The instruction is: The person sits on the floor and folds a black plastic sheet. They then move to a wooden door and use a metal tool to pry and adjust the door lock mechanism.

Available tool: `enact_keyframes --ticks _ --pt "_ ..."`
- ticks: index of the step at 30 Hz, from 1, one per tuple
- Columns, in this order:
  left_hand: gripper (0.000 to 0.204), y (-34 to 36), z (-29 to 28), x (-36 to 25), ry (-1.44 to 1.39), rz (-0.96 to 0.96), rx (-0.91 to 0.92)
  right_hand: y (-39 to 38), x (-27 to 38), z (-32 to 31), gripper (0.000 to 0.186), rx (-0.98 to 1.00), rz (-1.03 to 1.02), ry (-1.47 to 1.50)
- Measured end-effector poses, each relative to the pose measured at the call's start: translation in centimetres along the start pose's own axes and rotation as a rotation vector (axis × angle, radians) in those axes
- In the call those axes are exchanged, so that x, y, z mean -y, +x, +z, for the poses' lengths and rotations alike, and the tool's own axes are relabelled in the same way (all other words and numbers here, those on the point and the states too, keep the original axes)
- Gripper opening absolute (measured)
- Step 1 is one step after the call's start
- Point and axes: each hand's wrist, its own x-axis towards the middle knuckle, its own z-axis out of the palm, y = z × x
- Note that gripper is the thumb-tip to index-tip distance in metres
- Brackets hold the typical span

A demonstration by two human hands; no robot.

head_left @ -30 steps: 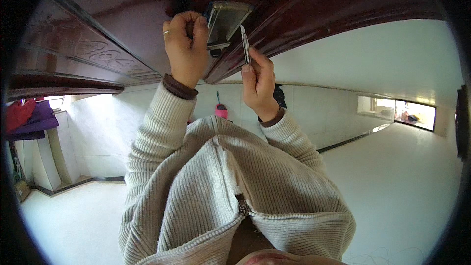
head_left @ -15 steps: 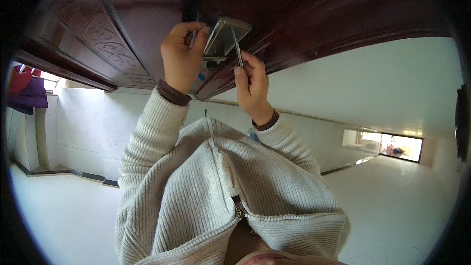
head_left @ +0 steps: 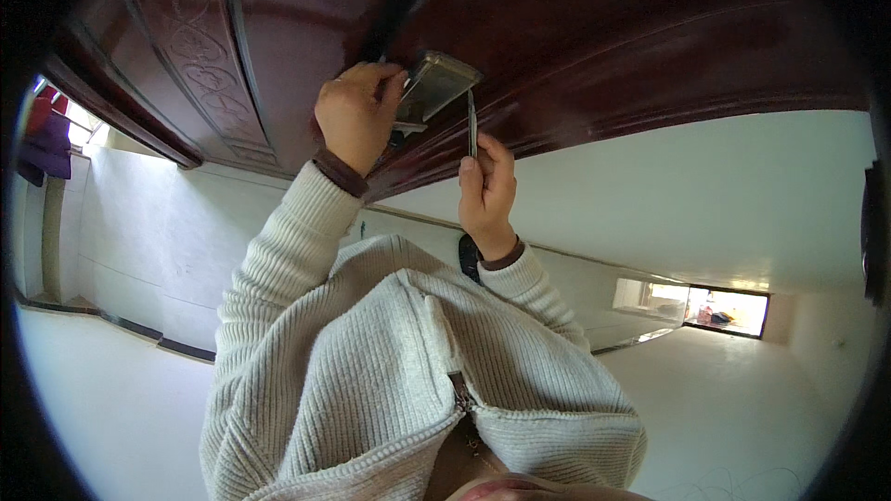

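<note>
A brass-coloured metal plate (head_left: 449, 74), probably a lock's or handle's, is set on a dark red-brown wooden door (head_left: 594, 37). My left hand (head_left: 360, 111) is at its left edge, thumb and finger pinched together. Something small and pale shows at those fingertips, too small to name. Between the thumb and fingers of my right hand (head_left: 487, 187) is a slim pointed metal tool (head_left: 472, 122). It points up, with its tip by the plate's right corner; I cannot tell whether they touch. A dark part below the plate is partly hidden by my left hand.
Carved panels (head_left: 200, 56) run along the door's left side. A pale wall (head_left: 668, 176) extends to the right, with a bright opening (head_left: 729, 311) farther off. Red and purple cloth (head_left: 46, 144) hangs at the far left. Light tiles (head_left: 158, 232) lie behind my left arm.
The tool's tip has moved off the plate's face to beside its right corner, as my right hand shifted right and down. My left hand stays pinched at the left edge. The whole view has shifted slightly.
</note>
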Motion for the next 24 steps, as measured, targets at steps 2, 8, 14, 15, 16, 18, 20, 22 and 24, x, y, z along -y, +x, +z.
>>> enact_keyframes --ticks 2,8,14,15,16,18,20,22,24 --pt "0.009 0.0 0.2 -0.2 0.065 0.034 0.019 -0.1 0.0 0.0 0.03 -0.004 0.007 0.001" --pt "0.009 -0.2 -0.4 1.2 0.225 0.084 0.06 -0.3 0.7 -0.3 0.033 0.037 0.079 -0.039" --pt "0.008 -0.8 -0.8 1.4 0.19 0.067 0.093 0.6 2.1 1.8 0.035 0.087 0.125 -0.18" --pt "0.009 -0.9 -0.8 1.5 0.16 0.061 0.098 0.7 2.3 2.4 0.035 0.062 0.07 -0.195" --pt "0.009 -0.9 -0.8 1.5 0.134 0.073 0.083 0.8 2.9 2.6 0.034 0.08 0.117 -0.177" --pt "0.009 -0.6 -0.9 1.6 0.086 0.099 0.057 1.2 3.5 3.2 0.033 0.094 0.139 -0.145" --pt "0.01 -0.2 -1.2 1.4 -0.01 0.044 0.117 1.1 3.4 3.7 0.032 0.106 0.186 -0.081" --pt "0.01 0.3 -1.4 1.3 -0.03 0.049 0.136 0.4 3.1 4.0 0.03 0.117 0.255 0.015" --pt "0.01 0.7 -1.6 1.5 0.032 0.115 0.113 0.2 3.5 4.4 0.028 0.095 0.333 0.052"
